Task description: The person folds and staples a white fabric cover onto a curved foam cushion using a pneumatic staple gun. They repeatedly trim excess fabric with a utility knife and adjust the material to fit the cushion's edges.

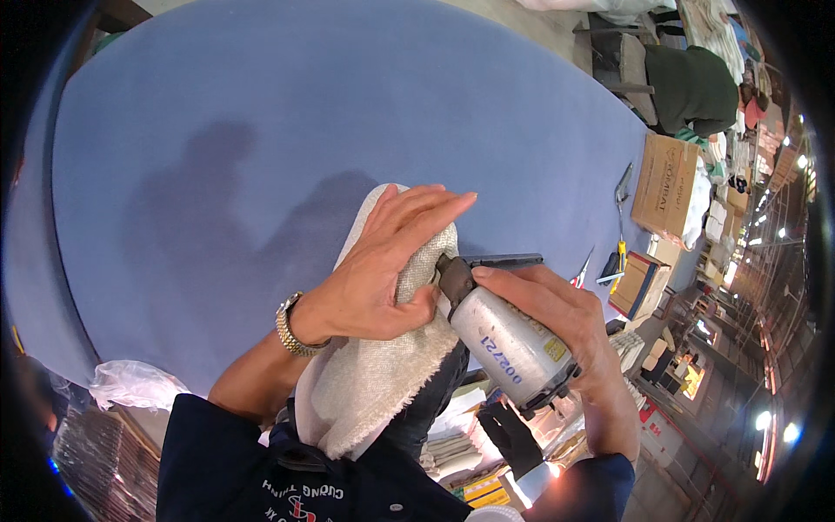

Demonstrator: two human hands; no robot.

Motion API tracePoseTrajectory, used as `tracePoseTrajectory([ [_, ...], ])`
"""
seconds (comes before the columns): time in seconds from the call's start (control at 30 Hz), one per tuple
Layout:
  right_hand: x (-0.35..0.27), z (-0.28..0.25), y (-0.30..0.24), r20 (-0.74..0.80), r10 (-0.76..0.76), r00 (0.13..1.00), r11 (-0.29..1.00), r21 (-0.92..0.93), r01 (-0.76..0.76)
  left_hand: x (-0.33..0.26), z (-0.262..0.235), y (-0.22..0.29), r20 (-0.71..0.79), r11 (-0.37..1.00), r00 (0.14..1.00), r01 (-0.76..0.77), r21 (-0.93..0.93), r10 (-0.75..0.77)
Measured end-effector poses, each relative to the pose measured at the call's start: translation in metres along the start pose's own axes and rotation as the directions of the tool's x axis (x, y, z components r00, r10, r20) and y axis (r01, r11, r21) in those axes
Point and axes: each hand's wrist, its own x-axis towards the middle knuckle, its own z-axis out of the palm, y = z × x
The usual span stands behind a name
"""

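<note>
silver tool (513,348), long axis diagonal, nose (444,263) up-left toward beige fabric (374,374)

Beige woven fabric piece (378,370) and silver-bodied handheld tool (509,344), close together at the centre of the frame.
The fabric is coarse and folded, rounded at its upper end; it slants down toward the lower centre, where its right-hand border is loose and frayed. The tool, just right of centre, lies tilted, its scuffed metal cylinder pointing to the lower right, its dark nose at the fabric's right side; whether they touch is unclear.
</note>
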Motion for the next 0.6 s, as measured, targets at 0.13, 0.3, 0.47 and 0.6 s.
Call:
tracePoseTrajectory([
  [0.13,0.003,0.005,0.004,0.011,-0.009,1.0,0.997,-0.073,0.01,0.001,-0.001,-0.002,0.029,0.999,0.999,0.034,-0.013,-0.034],
  [0.3,0.003,0.005,0.015,0.002,-0.052,0.999,0.992,-0.114,0.052,0.016,-0.012,-0.01,0.067,0.995,0.998,0.023,-0.101,-0.016],
  [0.47,0.005,0.012,0.008,-0.001,-0.097,0.995,0.971,-0.219,0.094,0.071,-0.04,-0.015,0.423,0.946,0.854,0.324,0.024,-0.303],
  [0.6,0.003,0.018,0.015,0.0,-0.115,0.993,0.958,-0.265,0.111,0.069,-0.03,-0.022,0.299,0.974,0.936,0.215,-0.073,-0.184],
])
